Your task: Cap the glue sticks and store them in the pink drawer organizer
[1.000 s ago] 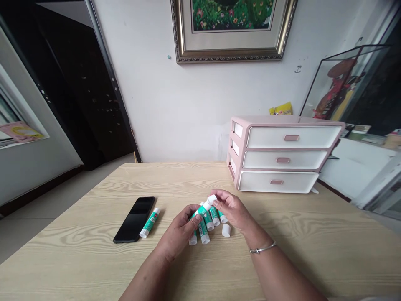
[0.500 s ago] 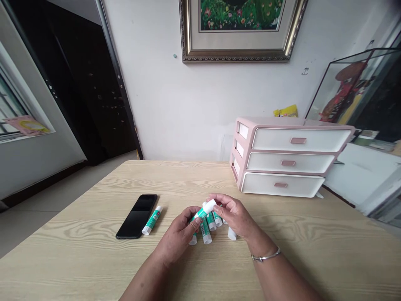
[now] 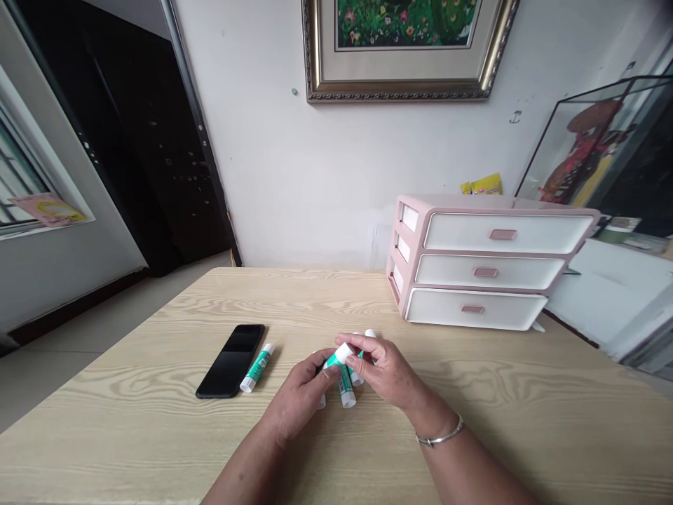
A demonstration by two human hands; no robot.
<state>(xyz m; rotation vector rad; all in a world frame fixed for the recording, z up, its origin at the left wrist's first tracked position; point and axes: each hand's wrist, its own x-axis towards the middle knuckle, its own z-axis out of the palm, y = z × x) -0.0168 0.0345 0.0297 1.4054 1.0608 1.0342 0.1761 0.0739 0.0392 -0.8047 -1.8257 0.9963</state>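
Left hand (image 3: 299, 396) pinched a glue stick (image 3: 336, 361) by the barrel, right hand (image 3: 386, 372) by its white cap; more sticks (image 3: 347, 391) beneath, count hidden; one stick (image 3: 257, 368) beside phone (image 3: 230, 361), all well inside table (image 3: 131, 414) edges.

Readable text: none | glue stick (image 3: 259, 368) beside the phone (image 3: 230, 361): green label showed print too small to read | second glue stick (image 3: 347, 394): label carried barcode-like stripes, unreadable | yellow packet (image 3: 481, 184): print too small | pink card (image 3: 48, 209): markings blurred
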